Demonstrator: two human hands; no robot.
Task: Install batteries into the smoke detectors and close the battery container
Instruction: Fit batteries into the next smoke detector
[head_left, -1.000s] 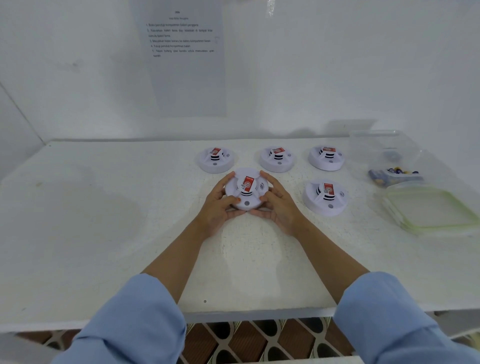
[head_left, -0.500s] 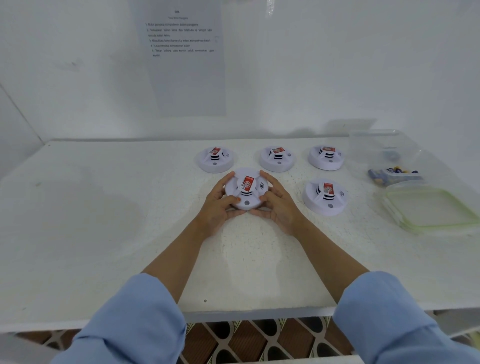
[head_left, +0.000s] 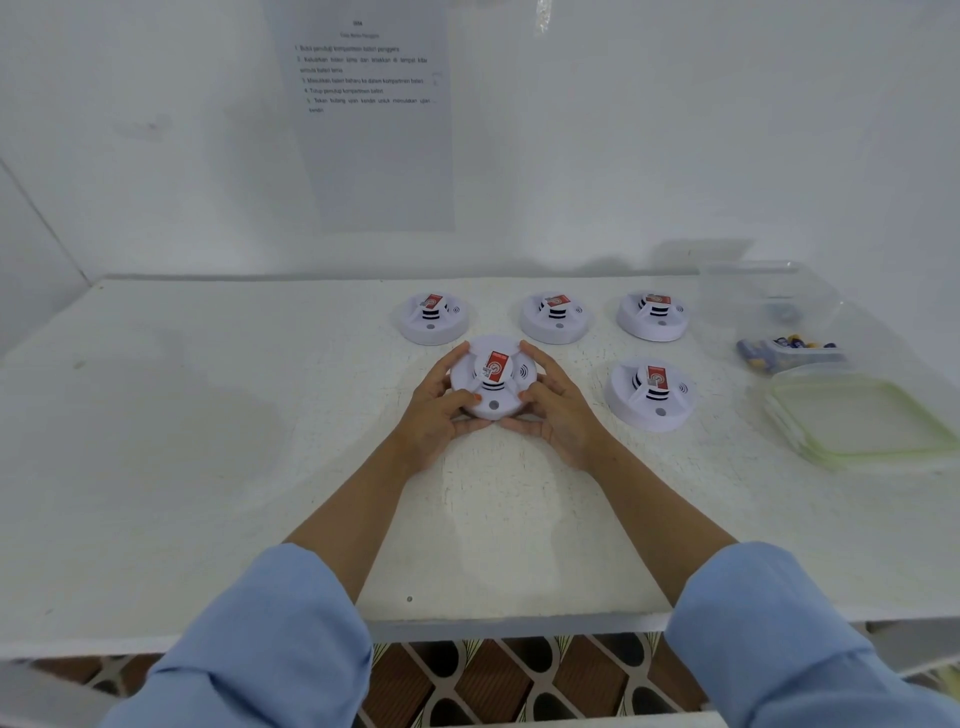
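cupping the near smoke detector from both sides at the middle of the desk, just in front of three more detectors in a back row and left of a fifth detector. with the left grip, curling fingers round the left rim and laying the thumb on the front edge; with the right grip, mirroring that on the right rim, so both closed on the one housing and holding nothing else. cannot tell whether lifted clear or resting on the desk. probably light and hollow, of stiff moulded plastic that will not give under a squeeze. smooth and likely slippery over the domed top, so best taken at the rim, as here, rather than by the raised centre cap with the red label. no battery bay in sight from above; presumably underneath, calling for a flip or a twist of the base, with gentle force in case of thin tabs. over at the far right, small batteries in the clear container, likely smooth and prone to rolling, better pinched one at a time by the middle. nearer, the lid lying off and flat, thin and probably springy, best pressed down at the edges.
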